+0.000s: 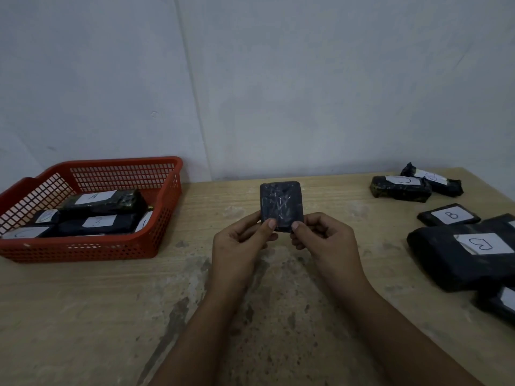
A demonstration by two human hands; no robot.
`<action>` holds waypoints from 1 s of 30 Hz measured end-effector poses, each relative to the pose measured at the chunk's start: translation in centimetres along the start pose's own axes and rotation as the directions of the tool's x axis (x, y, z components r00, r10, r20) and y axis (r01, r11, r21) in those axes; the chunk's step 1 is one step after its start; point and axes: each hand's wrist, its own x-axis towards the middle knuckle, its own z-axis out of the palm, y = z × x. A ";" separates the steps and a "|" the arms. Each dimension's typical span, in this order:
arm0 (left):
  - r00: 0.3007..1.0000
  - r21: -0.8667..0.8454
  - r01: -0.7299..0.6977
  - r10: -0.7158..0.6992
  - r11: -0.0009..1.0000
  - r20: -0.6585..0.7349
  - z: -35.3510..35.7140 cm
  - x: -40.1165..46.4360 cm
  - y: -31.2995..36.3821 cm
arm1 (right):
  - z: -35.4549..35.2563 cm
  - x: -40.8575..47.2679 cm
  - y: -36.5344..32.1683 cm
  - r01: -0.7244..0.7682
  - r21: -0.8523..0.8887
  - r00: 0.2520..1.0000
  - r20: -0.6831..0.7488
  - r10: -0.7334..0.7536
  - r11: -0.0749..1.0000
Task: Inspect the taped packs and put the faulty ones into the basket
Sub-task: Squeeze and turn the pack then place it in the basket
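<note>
A small black taped pack [281, 203] is held upright above the middle of the table, its plain scuffed face towards me and no label showing. My left hand [241, 243] pinches its lower left corner with the thumb on the front. My right hand [324, 240] pinches the lower right corner the same way. A red mesh basket [83, 249] stands at the left and holds several black packs with white labels [104, 203].
More black labelled packs lie on the right side of the wooden table [83, 316]: two at the back right [401, 188], one marked B [448, 217], a large one [468, 257] nearer, and another [498, 305] at the right edge. A grey wall stands behind.
</note>
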 end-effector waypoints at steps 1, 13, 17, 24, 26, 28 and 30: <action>1.000 0.008 0.005 -0.005 1.000 0.002 0.0 0.0 -0.1 | 0.0 0.0 0.0 0.002 -0.010 1.000 0.001 -0.002 1.000; 1.000 0.012 -0.012 0.012 1.000 -0.009 -0.3 0.1 -0.2 | 0.0 -0.2 -0.4 -0.020 -0.043 1.000 0.013 0.021 0.999; 1.000 0.039 -0.016 0.017 0.999 -0.022 -0.4 0.1 -0.1 | 0.0 -0.1 -0.4 -0.007 -0.053 1.000 0.027 0.008 0.999; 0.997 0.063 0.002 0.003 0.998 -0.079 -0.5 0.2 0.0 | -0.1 0.0 -0.3 -0.060 -0.050 0.994 0.087 0.065 0.997; 0.997 0.067 -0.002 0.008 0.998 -0.083 -0.6 0.3 -0.2 | 0.0 0.0 -0.3 -0.048 -0.067 0.995 0.087 0.054 0.997; 0.998 0.074 -0.003 0.008 0.997 -0.070 -0.7 0.3 -0.2 | 0.1 -0.1 -0.4 -0.031 -0.054 0.998 0.059 0.034 0.998; 0.999 0.084 0.003 0.002 0.996 -0.052 -0.6 0.2 -0.2 | 0.1 -0.2 -0.6 -0.018 -0.025 0.999 0.031 0.019 1.000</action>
